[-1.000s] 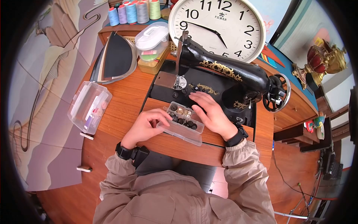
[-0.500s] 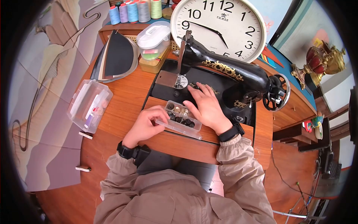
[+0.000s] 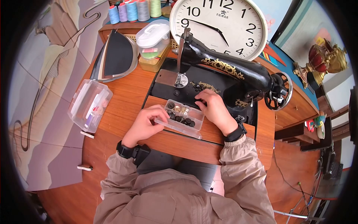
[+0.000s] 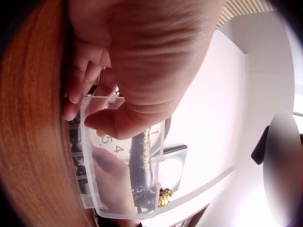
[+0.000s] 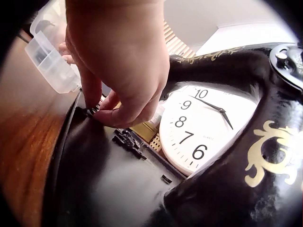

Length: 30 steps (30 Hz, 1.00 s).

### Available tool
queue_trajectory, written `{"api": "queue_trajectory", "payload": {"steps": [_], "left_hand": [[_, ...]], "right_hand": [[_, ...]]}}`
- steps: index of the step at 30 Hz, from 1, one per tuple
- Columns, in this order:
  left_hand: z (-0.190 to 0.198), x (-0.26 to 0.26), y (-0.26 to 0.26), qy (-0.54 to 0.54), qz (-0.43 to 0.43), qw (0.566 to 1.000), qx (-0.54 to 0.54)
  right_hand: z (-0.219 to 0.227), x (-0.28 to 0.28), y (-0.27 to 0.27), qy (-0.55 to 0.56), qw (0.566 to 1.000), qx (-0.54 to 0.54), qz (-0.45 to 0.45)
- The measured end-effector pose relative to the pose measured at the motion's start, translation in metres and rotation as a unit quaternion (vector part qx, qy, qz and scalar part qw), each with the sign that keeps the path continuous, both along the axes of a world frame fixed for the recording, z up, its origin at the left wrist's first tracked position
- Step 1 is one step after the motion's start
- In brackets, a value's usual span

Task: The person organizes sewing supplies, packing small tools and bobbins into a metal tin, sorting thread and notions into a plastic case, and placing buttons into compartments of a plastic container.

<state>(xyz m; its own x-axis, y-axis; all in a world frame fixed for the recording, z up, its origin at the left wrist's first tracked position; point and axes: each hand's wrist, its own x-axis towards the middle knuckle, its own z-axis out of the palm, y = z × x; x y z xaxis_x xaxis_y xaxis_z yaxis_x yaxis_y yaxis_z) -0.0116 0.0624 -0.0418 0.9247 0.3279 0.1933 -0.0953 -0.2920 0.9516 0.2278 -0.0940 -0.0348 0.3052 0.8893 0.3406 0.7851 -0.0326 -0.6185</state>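
A clear compartment box [image 3: 198, 113] stands in front of the black sewing machine [image 3: 231, 70], holding dark and pale buttons [image 3: 183, 120]. My left hand [image 3: 147, 121] grips its open lid [image 3: 182, 130] at the left end, the thumb [image 4: 106, 120] lying over the clear plastic. On the machine's black bed, my right hand [image 3: 217, 111] has its thumb and fingertips brought together near the front edge. Between them a small dark button [image 5: 94, 109] shows in the right wrist view, mostly covered by the fingers. More black buttons [image 5: 128, 142] lie in a cluster farther back on the bed.
A single dark button [image 3: 176, 92] lies near the needle plate. Left of the machine are an open clear case [image 3: 89, 108], dark curved sheets [image 3: 117, 59] and a lidded clear box [image 3: 152, 39]. Behind stand a large wall clock [image 3: 220, 28] and thread spools [image 3: 132, 11].
My right hand first reached over the bed with spread fingers, then drew back toward its front edge, fingertips closing together. The left hand stays at the lid, which has tipped up slightly.
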Motion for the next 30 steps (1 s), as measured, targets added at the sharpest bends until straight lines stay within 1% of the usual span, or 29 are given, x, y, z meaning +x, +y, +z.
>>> {"api": "queue_trajectory", "payload": {"steps": [2,3,5,6,7,8,9,11,12,15,16,17,19,20,22,23,25,26,30], "left_hand": [[-0.002,0.001,0.000,-0.037,-0.005,0.999,0.014],[-0.002,0.001,0.000,-0.035,-0.007,0.999,0.014],[-0.001,0.002,0.000,-0.041,-0.008,0.999,0.013],[-0.001,0.002,0.000,-0.040,-0.009,0.999,0.014],[-0.001,0.002,0.001,-0.035,-0.007,0.999,0.014],[-0.001,0.001,0.001,-0.031,-0.004,0.999,0.013],[-0.002,0.001,0.001,-0.030,-0.003,0.999,0.012],[-0.003,0.001,0.002,-0.027,0.005,1.000,0.002],[-0.003,0.001,0.002,-0.027,0.005,1.000,0.002],[-0.002,0.002,0.001,-0.029,0.006,1.000,0.006],[-0.002,0.002,0.001,-0.034,0.005,0.999,0.006],[-0.002,0.002,0.001,-0.039,0.006,0.999,0.006],[0.000,0.001,0.001,-0.024,0.006,1.000,-0.001],[0.001,0.000,0.001,-0.007,0.003,1.000,-0.007],[0.000,0.001,0.001,-0.009,0.000,1.000,-0.005],[-0.001,0.001,0.001,-0.010,-0.003,1.000,-0.001],[-0.003,0.001,0.001,-0.007,-0.002,1.000,-0.005],[-0.004,0.001,0.001,-0.004,-0.001,1.000,-0.007],[0.000,0.000,0.000,0.002,0.002,1.000,0.014]], "right_hand": [[0.001,0.000,-0.001,-0.046,0.999,-0.005,-0.022],[0.000,0.000,-0.001,-0.044,0.999,-0.005,-0.025],[-0.004,0.000,0.000,-0.103,0.993,0.047,-0.041],[0.002,-0.003,0.000,-0.102,0.993,0.048,-0.042],[0.013,-0.009,-0.001,-0.002,0.999,0.036,-0.031],[0.019,-0.012,-0.001,0.097,0.995,0.024,-0.019],[0.019,-0.013,-0.002,0.097,0.995,0.023,-0.018],[0.018,-0.016,-0.004,0.234,0.969,0.017,0.084],[0.017,-0.016,-0.005,0.234,0.969,0.017,0.084],[0.013,-0.018,-0.004,0.202,0.972,0.006,0.120],[0.017,-0.017,-0.003,0.161,0.982,0.004,0.101],[0.018,-0.014,-0.002,0.160,0.982,0.003,0.102],[0.016,-0.011,0.002,0.040,0.993,0.052,0.103],[0.012,-0.012,0.003,0.039,0.993,0.051,0.104],[0.006,-0.019,0.007,-0.025,0.994,0.048,0.097],[0.006,-0.021,0.008,-0.026,0.994,0.047,0.097],[0.009,-0.025,0.009,-0.099,0.988,-0.004,0.117],[0.008,-0.026,0.010,-0.104,0.986,-0.035,0.124],[0.007,-0.028,0.011,-0.115,0.986,-0.043,0.116]]}}
